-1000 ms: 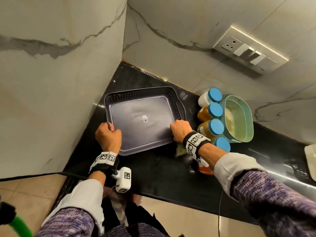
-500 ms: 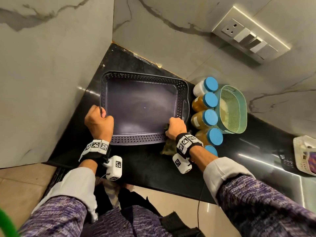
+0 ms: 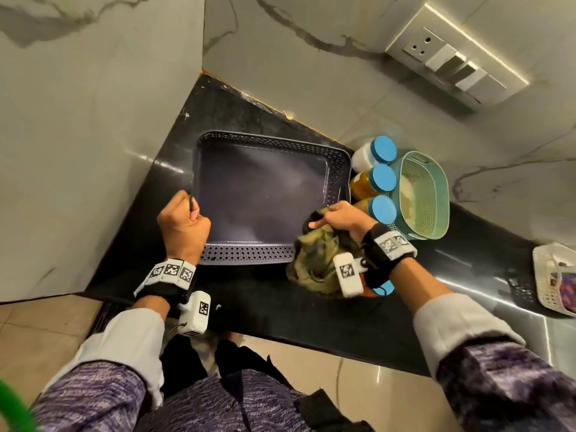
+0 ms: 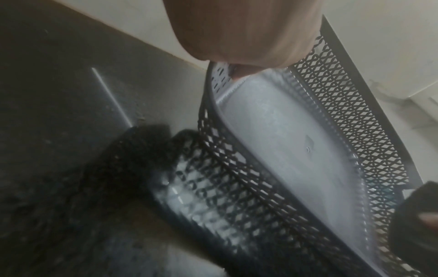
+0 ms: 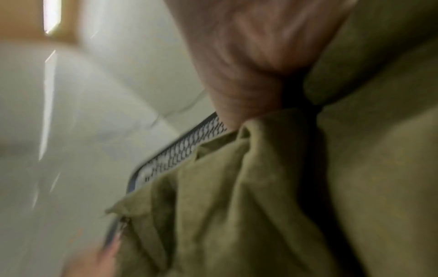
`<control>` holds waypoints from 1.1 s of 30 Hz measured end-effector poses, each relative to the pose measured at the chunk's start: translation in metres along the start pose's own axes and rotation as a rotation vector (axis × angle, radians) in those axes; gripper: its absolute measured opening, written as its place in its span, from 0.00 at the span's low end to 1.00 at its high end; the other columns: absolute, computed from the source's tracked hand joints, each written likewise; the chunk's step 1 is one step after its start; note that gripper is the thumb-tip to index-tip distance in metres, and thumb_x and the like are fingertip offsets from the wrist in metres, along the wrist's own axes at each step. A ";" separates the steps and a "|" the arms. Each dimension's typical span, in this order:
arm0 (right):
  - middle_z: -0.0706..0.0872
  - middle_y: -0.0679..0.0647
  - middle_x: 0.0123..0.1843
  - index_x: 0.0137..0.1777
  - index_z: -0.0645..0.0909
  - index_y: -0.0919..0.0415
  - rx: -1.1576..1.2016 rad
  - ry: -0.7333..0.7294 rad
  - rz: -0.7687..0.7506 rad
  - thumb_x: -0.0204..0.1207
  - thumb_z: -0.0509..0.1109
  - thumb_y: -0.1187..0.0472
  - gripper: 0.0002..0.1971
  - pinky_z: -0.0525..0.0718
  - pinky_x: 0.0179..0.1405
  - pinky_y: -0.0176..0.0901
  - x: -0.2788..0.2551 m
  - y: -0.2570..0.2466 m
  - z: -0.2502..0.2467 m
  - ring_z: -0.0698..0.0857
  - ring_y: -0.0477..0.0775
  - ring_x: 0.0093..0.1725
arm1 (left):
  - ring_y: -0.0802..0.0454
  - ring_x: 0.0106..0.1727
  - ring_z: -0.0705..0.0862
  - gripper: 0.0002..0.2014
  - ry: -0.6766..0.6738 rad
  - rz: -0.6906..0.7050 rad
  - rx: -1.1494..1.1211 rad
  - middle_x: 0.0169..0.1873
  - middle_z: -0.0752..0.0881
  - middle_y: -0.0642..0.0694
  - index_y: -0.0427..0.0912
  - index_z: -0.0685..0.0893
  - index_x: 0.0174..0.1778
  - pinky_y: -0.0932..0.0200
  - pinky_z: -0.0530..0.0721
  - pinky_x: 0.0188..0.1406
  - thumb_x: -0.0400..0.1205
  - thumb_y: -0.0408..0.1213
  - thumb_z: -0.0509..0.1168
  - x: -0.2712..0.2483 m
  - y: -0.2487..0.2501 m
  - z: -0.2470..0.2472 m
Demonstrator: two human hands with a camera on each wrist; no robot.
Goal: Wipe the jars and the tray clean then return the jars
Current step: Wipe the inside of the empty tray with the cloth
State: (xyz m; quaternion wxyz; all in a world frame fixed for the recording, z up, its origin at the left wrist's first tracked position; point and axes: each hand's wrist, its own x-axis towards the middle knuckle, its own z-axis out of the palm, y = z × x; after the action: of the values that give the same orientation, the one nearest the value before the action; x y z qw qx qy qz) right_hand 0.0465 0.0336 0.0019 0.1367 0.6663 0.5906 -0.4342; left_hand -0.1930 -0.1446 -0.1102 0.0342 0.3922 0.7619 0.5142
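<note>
A dark rectangular tray (image 3: 246, 254) with perforated walls lies empty on the black counter. My left hand (image 3: 184, 222) grips its left rim; the left wrist view shows the tray (image 4: 331, 116) under that hand. My right hand (image 3: 339, 218) holds a bunched olive-green cloth (image 3: 314, 260) at the tray's near right corner, raised over the rim. The right wrist view is filled by the cloth (image 5: 260, 187) with a strip of the tray's wall (image 5: 180, 150) behind it. Blue-lidded jars (image 3: 381, 179) stand in a row just right of the tray.
A teal perforated basket (image 3: 420, 194) sits right of the jars. A white basket (image 3: 551, 279) is at the far right edge. Marble walls close the corner behind and left of the tray. A switch panel (image 3: 458, 60) is on the back wall.
The tray has gone from tilted up to flat on the counter. My right hand has left the tray's right rim and lifted the green cloth. The left hand keeps its grip.
</note>
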 end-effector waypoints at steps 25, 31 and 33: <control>0.93 0.65 0.53 0.46 0.88 0.60 -0.097 0.034 -0.277 0.75 0.75 0.63 0.03 0.87 0.55 0.49 -0.032 -0.055 0.188 0.90 0.69 0.57 | 0.47 0.24 0.61 0.05 0.065 -0.070 -0.084 0.24 0.69 0.40 0.36 0.65 0.26 0.58 0.60 0.27 0.63 0.23 0.50 -0.015 0.013 0.004; 0.91 0.68 0.55 0.53 0.87 0.64 -0.328 0.088 -0.300 0.72 0.75 0.63 0.11 0.89 0.55 0.56 -0.030 -0.049 0.161 0.89 0.73 0.58 | 0.46 0.26 0.62 0.03 0.063 -0.051 -0.086 0.25 0.70 0.40 0.36 0.66 0.26 0.52 0.62 0.26 0.61 0.24 0.50 -0.013 0.011 -0.002; 0.89 0.69 0.59 0.57 0.84 0.66 -0.431 0.171 -0.233 0.74 0.75 0.61 0.14 0.87 0.57 0.58 -0.021 -0.029 0.127 0.88 0.74 0.60 | 0.44 0.24 0.63 0.07 0.058 -0.057 -0.086 0.25 0.70 0.40 0.36 0.66 0.26 0.51 0.63 0.24 0.60 0.20 0.51 -0.010 0.007 -0.003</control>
State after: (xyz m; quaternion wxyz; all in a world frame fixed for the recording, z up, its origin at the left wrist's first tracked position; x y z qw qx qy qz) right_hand -0.0309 -0.0612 -0.0471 0.1741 0.5837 0.7516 -0.2531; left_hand -0.1832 -0.1523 -0.1064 0.0434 0.3535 0.7505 0.5567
